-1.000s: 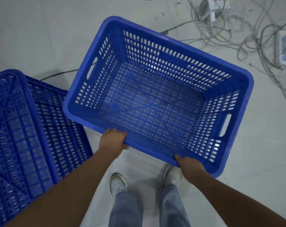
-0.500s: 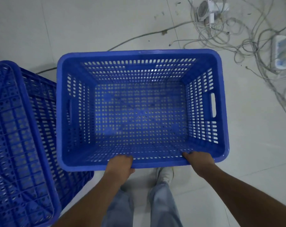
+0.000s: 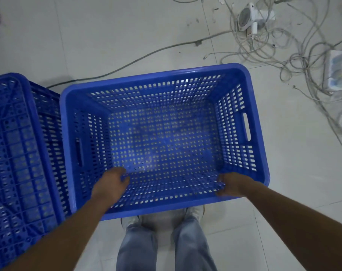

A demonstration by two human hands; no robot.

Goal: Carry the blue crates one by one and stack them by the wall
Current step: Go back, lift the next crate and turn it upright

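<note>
Both my hands — left hand (image 3: 110,185), right hand (image 3: 231,184) — hang loosely open inside the upright blue crate (image 3: 164,137) at frame centre, gripping nothing; an overturned crate (image 3: 19,153) sits at the left edge.

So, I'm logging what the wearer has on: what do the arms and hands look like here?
Both forearms are bare, no sleeves in view. The left hand and right hand wear no gloves; no watch or rings visible, though the image is soft.
</note>
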